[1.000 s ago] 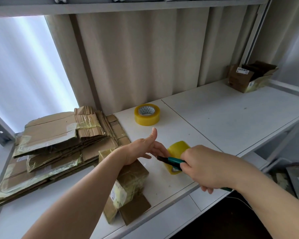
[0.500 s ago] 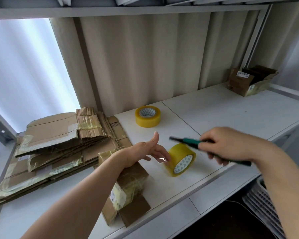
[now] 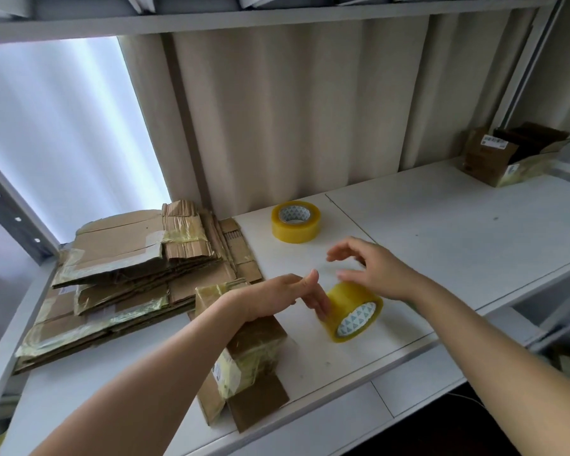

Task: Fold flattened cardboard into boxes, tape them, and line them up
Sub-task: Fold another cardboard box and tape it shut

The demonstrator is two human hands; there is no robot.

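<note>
Tape roll (image 3: 352, 312) stands on edge beside the half-taped box (image 3: 244, 343); left hand (image 3: 277, 299) touches it, fingers relaxed. Right hand (image 3: 372, 269) hovers released: grip the roll firmly, then find the loose end.

A white shelf (image 3: 441, 225) carries everything. A stack of flattened cardboard (image 3: 122, 278) is laid at its left, a small taped box (image 3: 247, 350) at the front, one tape roll (image 3: 295, 221) lies flat further back, another (image 3: 354, 312) is tipped on its side, and an open box (image 3: 510, 154) is set at the far right.
</note>
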